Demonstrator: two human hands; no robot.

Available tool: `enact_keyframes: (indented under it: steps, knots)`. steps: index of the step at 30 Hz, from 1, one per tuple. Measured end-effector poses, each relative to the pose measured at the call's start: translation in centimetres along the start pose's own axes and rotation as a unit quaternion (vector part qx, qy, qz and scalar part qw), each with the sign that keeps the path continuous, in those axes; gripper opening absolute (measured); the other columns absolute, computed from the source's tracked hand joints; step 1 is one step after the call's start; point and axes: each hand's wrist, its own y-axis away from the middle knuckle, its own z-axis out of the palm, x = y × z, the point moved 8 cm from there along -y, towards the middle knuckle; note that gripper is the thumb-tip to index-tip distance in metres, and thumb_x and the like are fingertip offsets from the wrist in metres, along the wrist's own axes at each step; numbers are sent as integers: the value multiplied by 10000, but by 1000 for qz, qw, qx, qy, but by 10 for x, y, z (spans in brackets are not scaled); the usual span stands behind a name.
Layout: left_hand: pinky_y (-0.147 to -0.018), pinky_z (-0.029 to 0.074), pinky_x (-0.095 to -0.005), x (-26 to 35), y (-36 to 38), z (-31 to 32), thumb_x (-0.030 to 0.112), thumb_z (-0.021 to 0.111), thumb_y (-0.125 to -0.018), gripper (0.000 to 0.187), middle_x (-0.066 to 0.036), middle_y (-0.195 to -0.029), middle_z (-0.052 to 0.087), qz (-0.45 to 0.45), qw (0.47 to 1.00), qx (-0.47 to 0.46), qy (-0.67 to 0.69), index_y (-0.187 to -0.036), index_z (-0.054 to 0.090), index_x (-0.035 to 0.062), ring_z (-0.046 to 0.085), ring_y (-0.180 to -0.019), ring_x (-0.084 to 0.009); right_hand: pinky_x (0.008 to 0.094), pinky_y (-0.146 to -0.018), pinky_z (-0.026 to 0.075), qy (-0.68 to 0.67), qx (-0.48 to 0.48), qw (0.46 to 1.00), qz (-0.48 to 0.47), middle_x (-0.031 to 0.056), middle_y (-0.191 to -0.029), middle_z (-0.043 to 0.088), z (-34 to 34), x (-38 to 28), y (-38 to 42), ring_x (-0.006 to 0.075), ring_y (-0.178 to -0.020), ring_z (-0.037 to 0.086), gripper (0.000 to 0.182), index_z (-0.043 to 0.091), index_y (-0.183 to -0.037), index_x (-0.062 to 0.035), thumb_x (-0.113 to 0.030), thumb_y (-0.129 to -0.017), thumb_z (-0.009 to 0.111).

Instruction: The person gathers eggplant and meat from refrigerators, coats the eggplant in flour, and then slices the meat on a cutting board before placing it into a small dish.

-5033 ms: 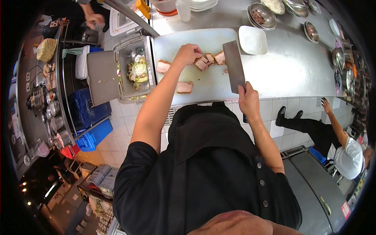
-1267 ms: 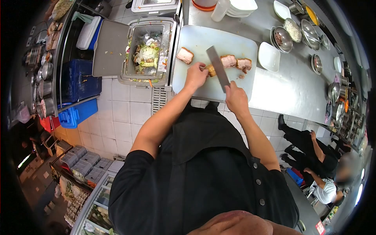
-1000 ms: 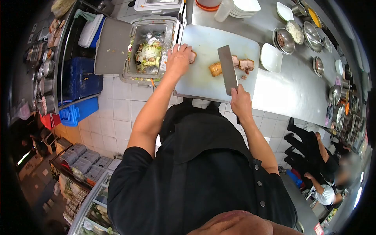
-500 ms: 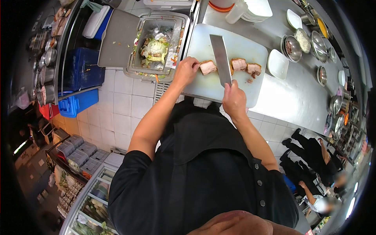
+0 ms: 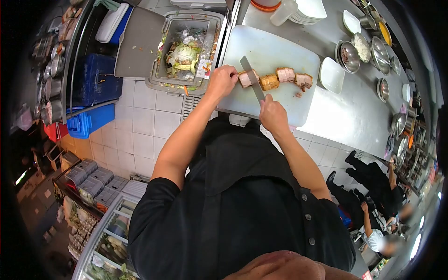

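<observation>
My right hand [image 5: 273,113] is closed around the handle of a cleaver [image 5: 249,73]. Its blade stands nearly on edge across the leftmost piece of pork belly [image 5: 243,80] on the white cutting board [image 5: 275,52]. At that piece's left end are the bunched fingertips of my left hand [image 5: 222,81], gripping it. Beside the blade lies a browned pork piece [image 5: 269,82], rind showing. Farther right, two more chunks, a layered one [image 5: 285,74] and a darker-edged one [image 5: 303,80], rest in the row, with small crumbs below them.
Left of the board stands a grey waste bin [image 5: 156,79] with vegetable scraps. An empty white dish [image 5: 332,75] sits by the board's right edge. Behind are stacked white plates [image 5: 308,11] and a bottle [image 5: 282,13]. Metal bowls [image 5: 349,57] stand farther right. Two people [image 5: 368,186] are beyond the counter.
The cleaver has turned from showing its broad face to nearly edge-on and shifted left onto the leftmost pork piece, uncovering the browned piece. My left hand stays at the pork's end.
</observation>
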Motion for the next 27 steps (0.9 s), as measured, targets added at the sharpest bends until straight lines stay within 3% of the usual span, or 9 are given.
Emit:
enact_keyframes:
  steps: [7,10,14,17,18,20,21,23,27]
  knots:
    - [-790,575,-459,-8,-1,-11,94,732,-879,115,-207,-888,747,-47,998,4,39,-895,742,-19,729,-842,-387,575,-676,569,-35,31,999,-18,279,-711,674,-51,-34,15,498,-704,690,185,526,-1000,15,-160,-1041,571]
    - [-767,582,-450,-11,0,-13,100,737,-873,117,-205,-869,751,-54,997,28,38,-896,753,-13,735,-806,-380,579,-673,563,-3,-40,999,-11,273,-711,677,27,3,9,498,-701,688,190,519,-1007,16,-164,-1043,568]
    - [-741,583,-433,-19,4,-34,112,747,-868,121,-196,-855,753,-101,993,45,43,-905,759,-3,733,-780,-368,588,-675,558,4,-18,999,-36,299,-770,688,-13,-18,0,494,-697,689,213,535,-961,9,-185,-1045,559]
    - [-690,568,-352,-31,7,-72,111,745,-887,122,-150,-799,752,-89,981,146,87,-931,760,-2,724,-711,-244,568,-661,561,-47,36,997,-49,318,-789,679,-40,-32,-13,467,-668,690,203,548,-949,12,-171,-1036,542]
    - [-690,568,-352,-27,11,-84,111,745,-887,122,-150,-799,752,-85,982,147,84,-931,760,-2,724,-711,-244,568,-661,561,-50,40,997,-50,318,-789,679,-51,-40,-21,467,-668,690,203,548,-949,12,-171,-1036,542]
    - [-688,561,-326,-31,19,-111,106,748,-900,129,-133,-793,754,-144,972,165,85,-947,760,-14,717,-712,-189,507,-587,558,-267,-120,955,49,260,-742,667,-42,-46,-46,376,-590,677,178,602,-1072,36,-114,-991,551]
    - [-668,552,-317,-36,23,-118,110,754,-915,137,-103,-791,751,-127,970,184,91,-955,757,-21,688,-690,-154,507,-587,558,-269,-115,955,48,260,-742,667,-37,-46,-60,376,-590,677,178,602,-1072,36,-114,-991,551]
    - [-662,545,-312,-45,35,-128,104,752,-920,131,-92,-800,748,-126,968,190,106,-962,755,-21,669,-686,-138,420,-519,538,-437,-178,868,154,145,-699,629,2,-39,-78,260,-531,632,310,607,-1229,61,-62,-949,554]
    - [-678,520,-278,-55,60,-141,93,739,-958,121,-35,-829,719,-139,959,191,157,-984,743,-25,623,-723,-93,356,-500,527,-532,-157,809,194,75,-754,615,23,-64,-99,187,-576,623,392,579,-1324,63,-73,-956,589]
